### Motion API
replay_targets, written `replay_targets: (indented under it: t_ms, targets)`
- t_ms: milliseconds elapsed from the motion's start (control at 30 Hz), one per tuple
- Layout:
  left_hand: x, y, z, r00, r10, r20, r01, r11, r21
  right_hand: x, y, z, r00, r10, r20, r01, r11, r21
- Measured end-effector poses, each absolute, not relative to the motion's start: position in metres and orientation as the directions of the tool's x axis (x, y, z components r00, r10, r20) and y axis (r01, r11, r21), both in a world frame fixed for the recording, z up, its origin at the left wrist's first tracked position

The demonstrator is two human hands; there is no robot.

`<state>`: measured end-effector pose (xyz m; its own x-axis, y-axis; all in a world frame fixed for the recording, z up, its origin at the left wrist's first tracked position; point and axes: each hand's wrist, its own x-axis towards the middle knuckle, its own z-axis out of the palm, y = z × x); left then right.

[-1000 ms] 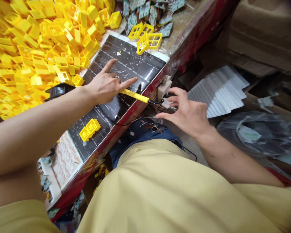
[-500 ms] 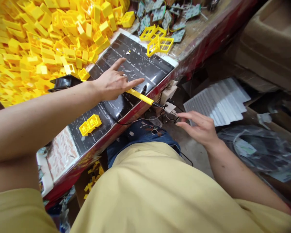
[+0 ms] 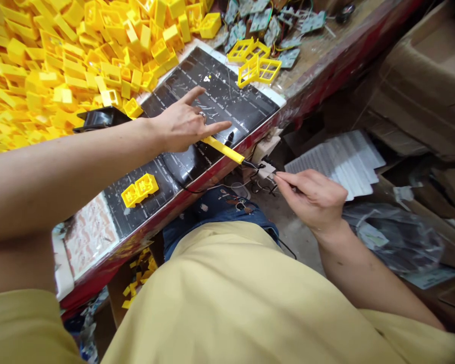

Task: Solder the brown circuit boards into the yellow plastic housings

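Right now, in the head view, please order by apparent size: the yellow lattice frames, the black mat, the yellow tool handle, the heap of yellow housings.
Heap of yellow housings
Black mat, partly covered
Yellow lattice frames, together
Yellow tool handle, visible part

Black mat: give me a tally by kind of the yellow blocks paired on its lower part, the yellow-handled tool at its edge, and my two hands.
Yellow blocks, side by side on the black mat: 2, one here, the other here
Yellow-handled tool: 1
Hands: 2, left hand and right hand
Total: 5
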<state>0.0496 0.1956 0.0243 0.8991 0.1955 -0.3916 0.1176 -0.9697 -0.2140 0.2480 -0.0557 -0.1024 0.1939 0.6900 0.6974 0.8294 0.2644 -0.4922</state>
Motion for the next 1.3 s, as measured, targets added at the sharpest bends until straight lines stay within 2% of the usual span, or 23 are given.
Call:
replay_targets:
  t_ms: [233, 433, 533, 600, 667, 900, 1000, 1133, 1233, 1300]
  targets:
    - [0.054, 0.188, 0.031, 0.886, 0.188, -0.424, 0.080, -0.962, -0.261, 0.236, -0.034, -0.100, 0.125, 0.704, 0.699, 0.890, 0.233, -0.393]
    - [0.059, 0.180, 0.036, 0.847, 0.204, -0.491, -0.030, -0.904, -0.427, 0.234, -0.034, -0.094, 0.089, 0.727, 0.681, 0.906, 0.225, -0.359]
    - [0.057, 0.184, 0.035, 0.862, 0.192, -0.469, 0.025, -0.940, -0.340, 0.231, -0.033, -0.093, 0.093, 0.766, 0.636, 0.923, 0.174, -0.343]
    - [0.055, 0.187, 0.033, 0.881, 0.187, -0.434, 0.074, -0.962, -0.265, 0.228, -0.029, -0.093, 0.084, 0.770, 0.633, 0.921, 0.183, -0.345]
    - [0.054, 0.188, 0.032, 0.887, 0.189, -0.421, 0.092, -0.967, -0.238, 0.225, -0.024, -0.093, 0.086, 0.760, 0.644, 0.901, 0.216, -0.375]
    - [0.055, 0.185, 0.033, 0.886, 0.145, -0.440, -0.015, -0.941, -0.339, 0.223, -0.016, -0.093, 0.164, 0.738, 0.655, 0.823, 0.263, -0.503]
    - [0.050, 0.193, 0.026, 0.931, 0.094, -0.352, 0.024, -0.980, -0.196, 0.224, -0.014, -0.091, 0.193, 0.744, 0.640, 0.781, 0.279, -0.559]
    - [0.045, 0.204, 0.014, 0.954, 0.101, -0.281, 0.099, -0.995, -0.023, 0.224, -0.011, -0.087, 0.200, 0.748, 0.633, 0.759, 0.291, -0.583]
    - [0.044, 0.206, 0.011, 0.956, 0.113, -0.270, 0.121, -0.993, 0.014, 0.224, -0.011, -0.084, 0.196, 0.748, 0.634, 0.763, 0.290, -0.578]
    - [0.046, 0.204, 0.014, 0.951, 0.122, -0.285, 0.122, -0.992, -0.019, 0.224, -0.013, -0.081, 0.168, 0.766, 0.621, 0.809, 0.252, -0.531]
